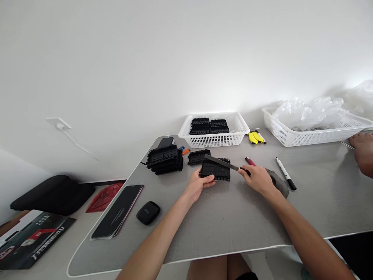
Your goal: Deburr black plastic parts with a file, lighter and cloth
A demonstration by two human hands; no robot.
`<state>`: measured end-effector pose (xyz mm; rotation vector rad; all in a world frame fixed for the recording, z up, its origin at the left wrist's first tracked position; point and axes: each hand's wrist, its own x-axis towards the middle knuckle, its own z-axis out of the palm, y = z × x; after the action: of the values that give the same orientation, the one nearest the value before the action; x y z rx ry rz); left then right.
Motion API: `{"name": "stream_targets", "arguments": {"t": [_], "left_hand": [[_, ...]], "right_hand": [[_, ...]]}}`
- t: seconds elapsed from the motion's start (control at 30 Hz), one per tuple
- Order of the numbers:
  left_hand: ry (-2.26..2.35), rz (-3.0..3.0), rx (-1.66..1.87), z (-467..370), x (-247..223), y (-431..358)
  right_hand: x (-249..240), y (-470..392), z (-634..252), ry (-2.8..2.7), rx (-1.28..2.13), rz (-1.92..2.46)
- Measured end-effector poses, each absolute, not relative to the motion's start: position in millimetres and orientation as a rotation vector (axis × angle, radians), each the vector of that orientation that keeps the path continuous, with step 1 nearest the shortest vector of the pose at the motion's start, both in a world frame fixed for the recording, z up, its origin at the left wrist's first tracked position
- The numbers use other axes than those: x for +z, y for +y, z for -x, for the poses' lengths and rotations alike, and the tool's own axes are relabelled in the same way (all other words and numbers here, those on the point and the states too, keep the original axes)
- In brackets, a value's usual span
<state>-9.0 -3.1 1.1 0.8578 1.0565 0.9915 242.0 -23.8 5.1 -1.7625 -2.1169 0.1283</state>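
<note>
Grey table [233, 221] | black panel [215, 171]: in left grip [198, 184] | file [221, 162]: in right grip [258, 179]

In front of the white basket [214, 140] holding black parts [199, 126], your left hand [198, 184] held a black panel [215, 173] and your right hand [257, 179] gripped a file [221, 162] across it. A stack [163, 159] stood left of the basket; yellow tools [253, 138] lay just right, a marker [284, 170] farther right.

Single head-worn view, facing forward and down across the grey table [239, 225] from the wearer's side. Left hand [199, 184] and right hand [258, 179] register at middle range, below frame centre; the white wall [175, 58] fills the upper part, floor [58, 256] included at lower left
</note>
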Motion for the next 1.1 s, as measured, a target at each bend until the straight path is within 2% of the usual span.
{"name": "stream_targets", "arguments": {"t": [1.1], "left_hand": [[1.064,-0.846,1.037,11.6,0.6,-1.6]], "right_hand": [[0.6,-16.9,-252.8,-1.894,0.334,1.718]]}}
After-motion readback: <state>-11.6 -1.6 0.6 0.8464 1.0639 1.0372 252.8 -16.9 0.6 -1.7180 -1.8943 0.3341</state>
